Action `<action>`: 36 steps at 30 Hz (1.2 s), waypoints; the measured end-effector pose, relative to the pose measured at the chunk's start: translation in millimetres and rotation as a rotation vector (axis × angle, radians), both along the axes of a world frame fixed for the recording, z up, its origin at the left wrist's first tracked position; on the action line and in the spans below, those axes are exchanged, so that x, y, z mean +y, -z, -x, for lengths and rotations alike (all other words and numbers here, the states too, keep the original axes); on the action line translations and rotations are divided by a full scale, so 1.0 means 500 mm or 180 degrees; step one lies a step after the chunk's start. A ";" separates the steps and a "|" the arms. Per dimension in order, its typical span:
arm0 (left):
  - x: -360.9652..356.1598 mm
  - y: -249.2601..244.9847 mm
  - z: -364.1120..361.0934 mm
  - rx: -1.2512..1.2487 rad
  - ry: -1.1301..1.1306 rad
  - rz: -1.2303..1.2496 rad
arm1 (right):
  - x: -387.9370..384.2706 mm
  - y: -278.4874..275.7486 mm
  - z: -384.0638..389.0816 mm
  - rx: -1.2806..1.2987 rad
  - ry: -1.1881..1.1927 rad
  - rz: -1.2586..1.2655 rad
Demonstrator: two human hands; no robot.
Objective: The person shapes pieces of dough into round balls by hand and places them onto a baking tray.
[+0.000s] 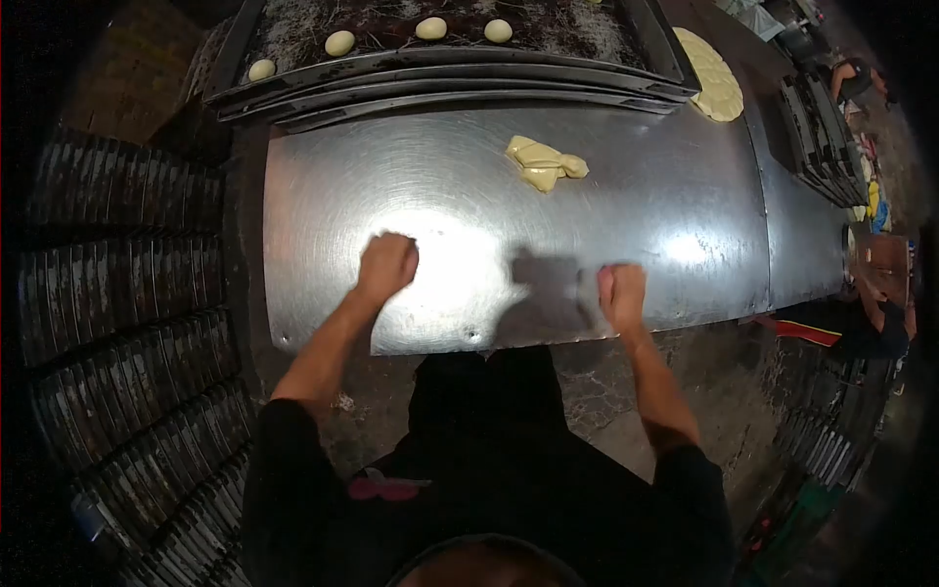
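Note:
Over the left part of the steel worktable (665, 176), my left hand (388, 264) is closed, its fingers curled under. My right hand (622, 293) is closed too, close to the table's front edge. Whatever either hand may have inside or beneath it is hidden from this angle. A torn, irregular piece of pale yellow dough (545, 162) lies on the steel beyond and between my hands, touched by neither.
Stacked baking trays (460, 78) stand at the back, with several dough balls (430, 28) on top. A large flat dough slab (712, 78) lies to their right. Racked metal pans (122, 284) fill the left side. Other people (880, 318) are at the far right.

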State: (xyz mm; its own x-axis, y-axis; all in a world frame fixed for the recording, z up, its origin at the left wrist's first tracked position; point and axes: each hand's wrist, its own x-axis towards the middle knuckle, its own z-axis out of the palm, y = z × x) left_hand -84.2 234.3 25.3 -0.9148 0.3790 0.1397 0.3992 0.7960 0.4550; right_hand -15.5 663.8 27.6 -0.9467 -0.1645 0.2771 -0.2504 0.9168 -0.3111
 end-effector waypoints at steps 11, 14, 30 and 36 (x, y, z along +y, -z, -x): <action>0.028 0.000 0.030 -0.0355 -0.0097 0.0430 | -0.024 0.018 -0.009 0.0004 0.0552 0.1315; 0.122 0.006 0.096 0.0304 -0.0883 -0.1129 | -0.093 0.000 0.142 0.0888 0.0825 0.1057; 0.094 -0.039 -0.022 0.0111 0.0338 -0.0507 | -0.110 -0.024 0.015 -0.0265 -0.0285 0.1207; 0.232 -0.228 0.201 0.0248 0.0009 -0.1372 | 0.025 -0.205 0.278 -0.0789 0.0473 0.2345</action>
State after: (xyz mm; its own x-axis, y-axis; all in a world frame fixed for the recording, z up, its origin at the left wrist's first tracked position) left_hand -185.0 350.1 139.3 -0.8942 0.2734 0.3544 0.4476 0.5387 0.7138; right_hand -154.4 676.2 130.2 -0.9927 0.1122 0.0436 0.0146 0.4715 -0.8818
